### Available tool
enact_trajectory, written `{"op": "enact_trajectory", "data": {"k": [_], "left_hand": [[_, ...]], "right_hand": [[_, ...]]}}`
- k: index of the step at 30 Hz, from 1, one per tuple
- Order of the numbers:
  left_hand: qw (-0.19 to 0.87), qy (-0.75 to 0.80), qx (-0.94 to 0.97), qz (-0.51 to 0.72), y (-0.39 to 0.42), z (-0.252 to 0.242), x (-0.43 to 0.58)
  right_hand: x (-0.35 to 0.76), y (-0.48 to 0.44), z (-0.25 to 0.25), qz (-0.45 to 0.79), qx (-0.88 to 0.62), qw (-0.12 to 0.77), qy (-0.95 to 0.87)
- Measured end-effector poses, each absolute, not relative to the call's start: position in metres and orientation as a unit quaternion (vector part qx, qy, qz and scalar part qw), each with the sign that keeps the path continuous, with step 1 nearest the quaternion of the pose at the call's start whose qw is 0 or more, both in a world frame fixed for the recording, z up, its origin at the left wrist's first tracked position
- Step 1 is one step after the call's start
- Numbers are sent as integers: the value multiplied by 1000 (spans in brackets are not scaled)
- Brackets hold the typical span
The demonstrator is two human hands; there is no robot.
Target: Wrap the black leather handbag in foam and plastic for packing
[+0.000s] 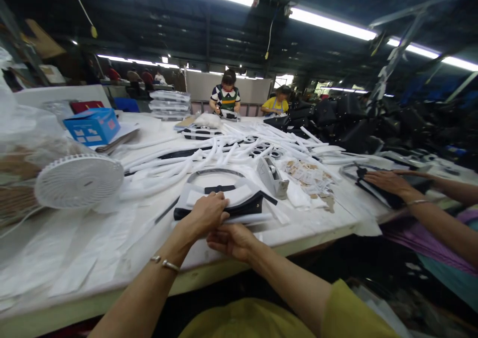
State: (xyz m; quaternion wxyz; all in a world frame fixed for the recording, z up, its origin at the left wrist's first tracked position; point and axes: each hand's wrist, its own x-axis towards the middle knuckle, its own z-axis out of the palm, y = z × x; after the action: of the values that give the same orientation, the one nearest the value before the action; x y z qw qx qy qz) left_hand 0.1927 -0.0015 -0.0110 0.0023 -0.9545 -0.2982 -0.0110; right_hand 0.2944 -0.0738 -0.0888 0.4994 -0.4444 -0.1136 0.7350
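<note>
In front of me on the table lies a black handbag [255,205] with a handle loop [209,170] and a white padding sheet [241,192] across it. My left hand [209,211] is closed over the bag's near side, its fingers on the padding and the thumb at the front edge. Just below, my right hand [233,241] is palm up by the near edge, fingers loosely bent and apart, with nothing visible in them. A white wrapped strip [250,218] sticks out along the front of the bag. The bag's underside is hidden.
Left stand a white fan [80,180] and a blue box [92,126]. Behind the bag lie many white wrapped strips [164,169], a tape dispenser [272,177] and paper tags [308,176]. At right, a co-worker's hand [388,182] rests on another black bag. Black bags [347,116] are piled beyond.
</note>
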Motion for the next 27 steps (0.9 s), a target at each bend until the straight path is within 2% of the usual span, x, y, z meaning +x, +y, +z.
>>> {"op": "enact_trajectory", "data": {"k": [4,10,14,17,24,27], "left_hand": [[14,-315,-947,-60,-10,-34,189],[21,-340,-931,-129,-21,-54,186],[21,-339,-930,-140,-21,-54,187],[23,-336,-932,-136,-18,-57,184],[29,-297,-947,-123,-15,-71,176],[38,-306,-938,-156,-17,-79,177]], "right_hand": [[322,-91,-85,755,-446,462,-135],[329,-94,-97,659,-496,550,-130],[305,-85,-103,652,-495,563,-110],[295,-78,-99,691,-482,531,-90],[323,-66,-87,807,-445,383,-65],[329,-66,-88,828,-432,344,-97]]}}
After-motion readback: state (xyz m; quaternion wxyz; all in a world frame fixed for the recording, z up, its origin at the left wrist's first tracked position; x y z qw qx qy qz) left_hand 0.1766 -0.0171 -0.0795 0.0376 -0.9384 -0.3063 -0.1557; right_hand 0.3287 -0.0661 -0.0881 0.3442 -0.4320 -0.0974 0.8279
